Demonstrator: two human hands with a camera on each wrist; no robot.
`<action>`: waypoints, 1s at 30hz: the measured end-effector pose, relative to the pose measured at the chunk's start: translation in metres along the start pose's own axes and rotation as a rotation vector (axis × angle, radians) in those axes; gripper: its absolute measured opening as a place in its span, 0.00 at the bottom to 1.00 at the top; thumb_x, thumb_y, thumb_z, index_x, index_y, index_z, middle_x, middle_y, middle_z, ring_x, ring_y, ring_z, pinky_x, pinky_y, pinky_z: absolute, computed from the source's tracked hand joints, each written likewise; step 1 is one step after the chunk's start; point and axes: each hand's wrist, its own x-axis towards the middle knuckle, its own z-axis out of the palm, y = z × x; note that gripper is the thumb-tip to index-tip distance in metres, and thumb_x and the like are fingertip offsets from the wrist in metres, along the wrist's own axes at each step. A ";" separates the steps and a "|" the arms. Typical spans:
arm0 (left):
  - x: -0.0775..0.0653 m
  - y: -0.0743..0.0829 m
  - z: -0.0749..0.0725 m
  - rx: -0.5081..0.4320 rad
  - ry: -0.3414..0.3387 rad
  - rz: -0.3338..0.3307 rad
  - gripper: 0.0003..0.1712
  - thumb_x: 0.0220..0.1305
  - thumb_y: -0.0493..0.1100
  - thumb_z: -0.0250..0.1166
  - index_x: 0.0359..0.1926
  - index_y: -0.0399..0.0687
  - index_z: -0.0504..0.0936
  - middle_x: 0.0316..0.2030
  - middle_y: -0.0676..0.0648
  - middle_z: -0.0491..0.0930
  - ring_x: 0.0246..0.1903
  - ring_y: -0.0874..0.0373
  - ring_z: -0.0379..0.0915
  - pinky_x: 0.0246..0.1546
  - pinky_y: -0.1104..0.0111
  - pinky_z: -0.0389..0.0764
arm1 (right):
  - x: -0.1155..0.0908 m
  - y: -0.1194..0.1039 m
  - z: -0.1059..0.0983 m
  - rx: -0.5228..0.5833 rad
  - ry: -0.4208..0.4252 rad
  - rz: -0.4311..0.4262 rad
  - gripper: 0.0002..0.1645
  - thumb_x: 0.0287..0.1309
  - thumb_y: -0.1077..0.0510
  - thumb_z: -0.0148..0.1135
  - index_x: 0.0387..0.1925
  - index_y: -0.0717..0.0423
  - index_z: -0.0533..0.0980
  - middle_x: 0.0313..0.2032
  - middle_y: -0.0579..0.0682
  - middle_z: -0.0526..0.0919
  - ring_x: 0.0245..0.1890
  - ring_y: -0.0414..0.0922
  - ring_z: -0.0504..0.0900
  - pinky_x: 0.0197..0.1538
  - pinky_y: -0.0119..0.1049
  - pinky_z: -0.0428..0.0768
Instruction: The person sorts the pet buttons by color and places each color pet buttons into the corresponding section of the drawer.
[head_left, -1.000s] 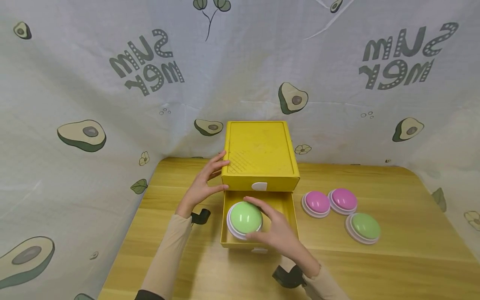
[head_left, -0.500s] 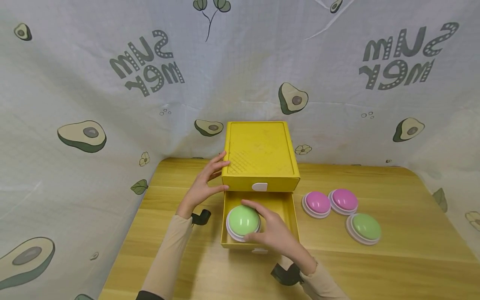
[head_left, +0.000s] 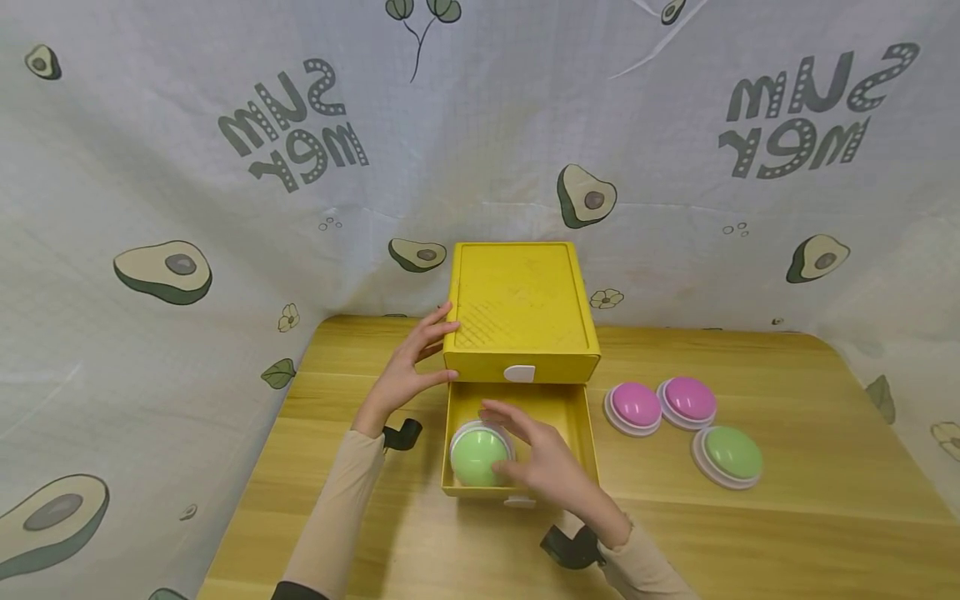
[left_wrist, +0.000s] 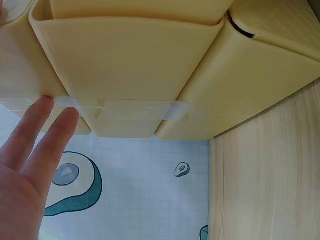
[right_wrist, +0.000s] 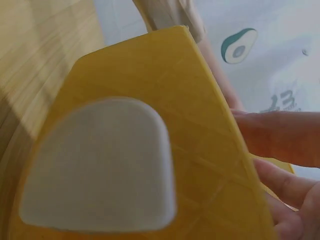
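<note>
A green push button (head_left: 476, 460) with a domed top and a white base lies in the pulled-out lower drawer (head_left: 570, 417) of a yellow drawer box (head_left: 521, 300), its dome tilted toward the front. My right hand (head_left: 555, 467) hovers at its right side, fingers loosely bent and thumb overlapping the dome; whether they touch I cannot tell. In the right wrist view, the drawer's white pull tab (right_wrist: 105, 165) hides the button. My left hand (head_left: 405, 367) rests on the box's left side, thumb at the front corner. Straight fingers (left_wrist: 57, 130) touch its wall in the left wrist view.
Two pink buttons (head_left: 633, 406) and another green button (head_left: 731, 454) stand on the wooden table (head_left: 810, 517) to the right of the box. A white curtain (head_left: 480, 125) printed with avocados hangs behind and beside the table.
The green button in the drawer has moved slightly left and toward the front and has tipped, with its white rim now at the back. The left hand has not moved.
</note>
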 end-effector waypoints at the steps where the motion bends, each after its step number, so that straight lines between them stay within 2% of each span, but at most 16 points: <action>1: 0.000 0.000 0.000 0.001 0.000 0.003 0.36 0.53 0.23 0.67 0.63 0.31 0.66 0.72 0.38 0.49 0.64 0.42 0.59 0.61 0.47 0.65 | 0.000 0.001 0.000 0.016 -0.006 -0.007 0.43 0.44 0.72 0.71 0.64 0.60 0.66 0.60 0.55 0.75 0.60 0.55 0.71 0.61 0.54 0.68; 9: 0.001 0.000 0.001 -0.001 0.000 0.010 0.35 0.53 0.23 0.67 0.63 0.30 0.65 0.72 0.38 0.50 0.64 0.41 0.60 0.60 0.46 0.65 | 0.000 0.004 -0.001 0.034 -0.027 -0.005 0.39 0.49 0.71 0.68 0.64 0.59 0.67 0.61 0.53 0.73 0.62 0.54 0.69 0.63 0.54 0.65; 17: 0.000 -0.001 0.001 -0.009 0.002 -0.002 0.35 0.54 0.23 0.67 0.63 0.31 0.65 0.72 0.39 0.49 0.64 0.41 0.59 0.60 0.46 0.65 | -0.003 0.005 -0.003 0.065 0.028 -0.022 0.37 0.51 0.68 0.69 0.63 0.58 0.69 0.60 0.53 0.74 0.62 0.53 0.69 0.64 0.55 0.64; 24: 0.000 -0.001 0.001 -0.009 0.007 -0.008 0.35 0.54 0.24 0.67 0.63 0.32 0.66 0.72 0.39 0.49 0.64 0.42 0.59 0.60 0.47 0.65 | -0.010 0.001 -0.014 0.123 0.087 -0.040 0.36 0.52 0.68 0.68 0.63 0.55 0.69 0.61 0.51 0.73 0.64 0.53 0.67 0.65 0.54 0.62; 27: 0.000 0.000 0.001 -0.012 0.009 -0.009 0.35 0.54 0.24 0.67 0.63 0.31 0.66 0.72 0.39 0.49 0.65 0.42 0.59 0.61 0.47 0.65 | -0.015 -0.001 -0.020 0.130 0.109 -0.039 0.36 0.53 0.67 0.68 0.64 0.53 0.68 0.61 0.50 0.73 0.64 0.50 0.67 0.66 0.50 0.62; 30: 0.000 -0.001 0.001 -0.018 0.010 -0.010 0.35 0.53 0.23 0.67 0.63 0.31 0.66 0.72 0.39 0.49 0.65 0.42 0.58 0.61 0.47 0.65 | -0.021 -0.002 -0.028 0.135 0.138 -0.048 0.35 0.54 0.67 0.67 0.64 0.51 0.68 0.61 0.49 0.73 0.64 0.47 0.67 0.66 0.39 0.62</action>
